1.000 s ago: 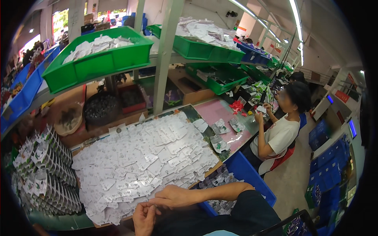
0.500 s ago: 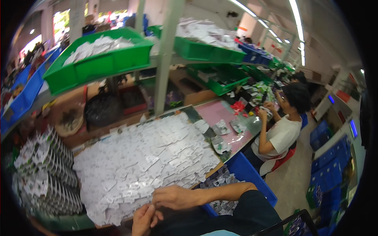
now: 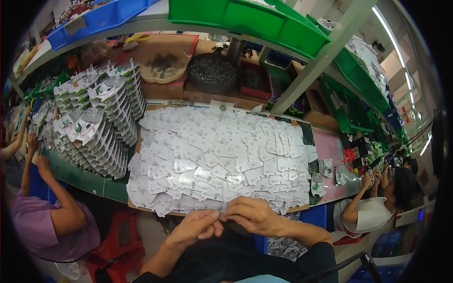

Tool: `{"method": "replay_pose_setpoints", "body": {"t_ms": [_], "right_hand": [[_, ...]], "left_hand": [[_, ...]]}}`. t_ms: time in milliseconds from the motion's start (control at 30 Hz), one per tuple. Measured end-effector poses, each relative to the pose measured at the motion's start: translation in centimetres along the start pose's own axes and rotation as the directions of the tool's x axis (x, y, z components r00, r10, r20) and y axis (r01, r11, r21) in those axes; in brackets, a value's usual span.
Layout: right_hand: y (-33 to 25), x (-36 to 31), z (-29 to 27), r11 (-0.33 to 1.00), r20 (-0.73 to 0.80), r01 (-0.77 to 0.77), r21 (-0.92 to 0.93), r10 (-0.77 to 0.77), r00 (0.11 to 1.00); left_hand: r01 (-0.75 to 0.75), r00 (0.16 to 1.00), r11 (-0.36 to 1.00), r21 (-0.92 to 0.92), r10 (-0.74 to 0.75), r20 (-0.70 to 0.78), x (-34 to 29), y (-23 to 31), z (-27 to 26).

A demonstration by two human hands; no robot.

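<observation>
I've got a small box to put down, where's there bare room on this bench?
Pink mat, right of the white cards, shows bare surface. So does the green strip below the stacked packets. Crowded: the board under the cards, and where both hands meet.

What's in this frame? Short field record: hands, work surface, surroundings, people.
left hand: fingertips pinched, meeting the right hand at the board's near edge
right hand: fingertips pinched against the left; whatever is between them is too small to tell
board: covered with a heap of white cards
stacks: fanned packets, left of the board
bins: green on the upper shelf
bowls: dark small parts, behind the board
people: one at left, one at right
</observation>
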State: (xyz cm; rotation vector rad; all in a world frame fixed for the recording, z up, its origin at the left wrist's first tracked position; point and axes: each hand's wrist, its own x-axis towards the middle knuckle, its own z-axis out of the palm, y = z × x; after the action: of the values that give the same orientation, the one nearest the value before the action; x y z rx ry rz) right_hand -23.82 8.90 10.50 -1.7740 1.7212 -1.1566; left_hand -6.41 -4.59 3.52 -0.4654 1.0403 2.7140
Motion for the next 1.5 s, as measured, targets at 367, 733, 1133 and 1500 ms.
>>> {"method": "replay_pose_setpoints", "body": {"t_ms": [367,733,1133,1500], "right_hand": [[10.4,15.1,-10.1,0.879,-0.189,-0.475,-0.037,0.461,0.867],[23.2,21.6,-8.0,0.741,-0.042,-0.257,-0.620,0.296,0.954],[25.5,22.6,-7.0,0.503,0.074,-0.122,-0.856,0.352,0.933],[25.6,22.0,-7.6,0.521,0.036,-0.134,-0.843,0.303,0.952]], "left_hand": [[0.104,0.986,0.993,-0.060,-0.094,0.139,0.2,-2.7,-0.4],[0.229,0.966,0.968,-0.107,-0.212,0.148,-0.7,-6.0,-3.9],[0.189,0.972,0.968,-0.164,-0.161,0.170,-0.2,-5.6,-5.0],[0.234,0.964,0.962,-0.142,-0.210,0.162,-0.5,-5.5,-4.2]]}}
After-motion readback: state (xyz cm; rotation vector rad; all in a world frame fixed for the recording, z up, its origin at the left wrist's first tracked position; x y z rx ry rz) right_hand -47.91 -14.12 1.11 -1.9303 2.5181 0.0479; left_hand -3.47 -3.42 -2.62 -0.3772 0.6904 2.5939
